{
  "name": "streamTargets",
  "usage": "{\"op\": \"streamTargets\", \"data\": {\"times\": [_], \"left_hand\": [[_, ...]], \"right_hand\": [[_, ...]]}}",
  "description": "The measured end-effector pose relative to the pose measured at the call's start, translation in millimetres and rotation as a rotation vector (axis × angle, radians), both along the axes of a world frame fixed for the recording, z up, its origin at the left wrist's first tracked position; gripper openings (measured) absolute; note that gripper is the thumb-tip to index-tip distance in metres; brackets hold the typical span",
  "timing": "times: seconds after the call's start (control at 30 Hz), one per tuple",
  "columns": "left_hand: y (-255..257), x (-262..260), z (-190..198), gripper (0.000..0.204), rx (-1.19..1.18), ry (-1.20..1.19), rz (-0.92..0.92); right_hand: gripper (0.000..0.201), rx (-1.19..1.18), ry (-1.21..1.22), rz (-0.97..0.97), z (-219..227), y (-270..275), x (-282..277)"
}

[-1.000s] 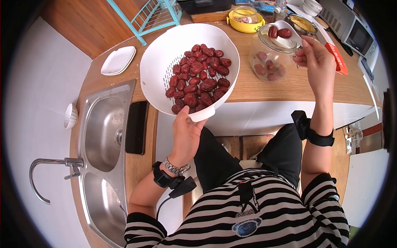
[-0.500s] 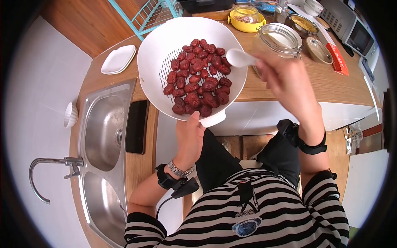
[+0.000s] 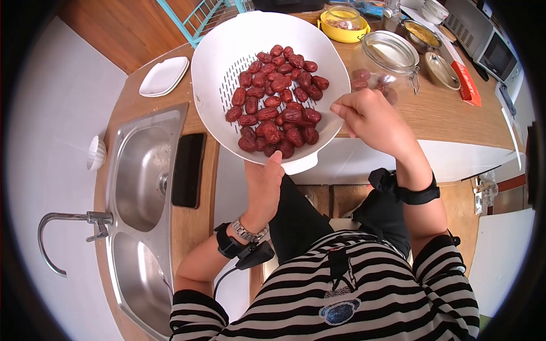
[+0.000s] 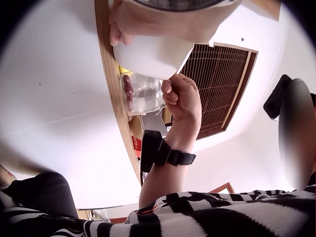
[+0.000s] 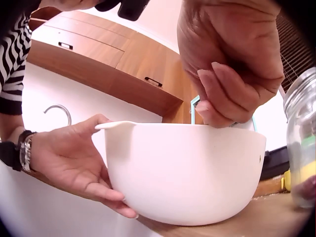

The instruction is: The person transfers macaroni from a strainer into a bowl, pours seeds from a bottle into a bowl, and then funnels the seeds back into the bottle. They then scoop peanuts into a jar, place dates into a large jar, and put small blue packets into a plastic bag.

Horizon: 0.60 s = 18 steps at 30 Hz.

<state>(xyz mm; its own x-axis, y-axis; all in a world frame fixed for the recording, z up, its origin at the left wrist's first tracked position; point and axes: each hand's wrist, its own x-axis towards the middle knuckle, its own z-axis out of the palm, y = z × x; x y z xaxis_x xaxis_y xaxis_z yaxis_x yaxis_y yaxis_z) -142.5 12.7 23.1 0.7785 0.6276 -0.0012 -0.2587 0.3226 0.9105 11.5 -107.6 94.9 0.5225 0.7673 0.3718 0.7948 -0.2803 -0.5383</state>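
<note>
My left hand [image 3: 264, 190] grips the near rim of a white colander [image 3: 227, 45], thumb over the edge and fingers beneath it. Inside the colander lies a pile of dried red dates [image 3: 278, 83]. The right hand [image 3: 375, 119] is at the colander's right rim, fingers curled in a pinch round the handle of a white spoon. That spoon is hidden or blends into the white bowl. In the right wrist view the curled fingers [image 5: 222, 91] reach over the rim. A glass jar [image 3: 389, 54] with several dates at its bottom stands open beyond the right hand.
A glass lid [image 3: 441, 71] lies right of the jar, near a red box [image 3: 466, 85]. Behind stand a yellow bowl [image 3: 344, 33] and a metal bowl [image 3: 422, 35]. On the left are a double sink [image 3: 139, 176], a black phone [image 3: 189, 170] and white plates [image 3: 164, 77].
The right hand held two dates on the spoon over the jar, then brought the emptied spoon left to the colander's rim. The left hand has shifted the colander slightly right and away.
</note>
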Motion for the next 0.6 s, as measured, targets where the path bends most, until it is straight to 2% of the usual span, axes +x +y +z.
{"op": "streamTargets", "data": {"times": [0.07,0.2,0.27,0.3,0.37,0.47,0.53,0.6], "left_hand": [[0,1,0,0.031,-0.039,-0.007,-0.019],[1,-1,2,0.028,-0.051,0.0,-0.024],[0,0,3,0.028,-0.031,0.02,-0.045],[-3,2,6,0.027,-0.076,-0.008,-0.008],[-4,3,5,0.025,-0.121,-0.036,0.03],[5,-2,-4,0.024,-0.053,-0.027,-0.021],[9,-2,-6,0.036,-0.026,0.022,-0.07],[5,-1,3,0.038,-0.06,-0.007,-0.091]], "right_hand": [[0.019,-0.042,0.384,0.0,2,-2,-4],[0.022,0.07,0.526,-0.012,-12,-5,-4],[0.023,0.21,0.782,0.013,-18,-6,-4],[0.023,0.211,0.782,0.013,-19,-7,-4],[0.023,0.297,0.996,0.052,-21,-8,-3],[0.023,0.347,1.097,0.065,-23,-8,-3],[0.024,0.377,1.119,0.074,-23,-7,-4],[0.024,0.407,1.141,0.083,-23,-8,-5]]}}
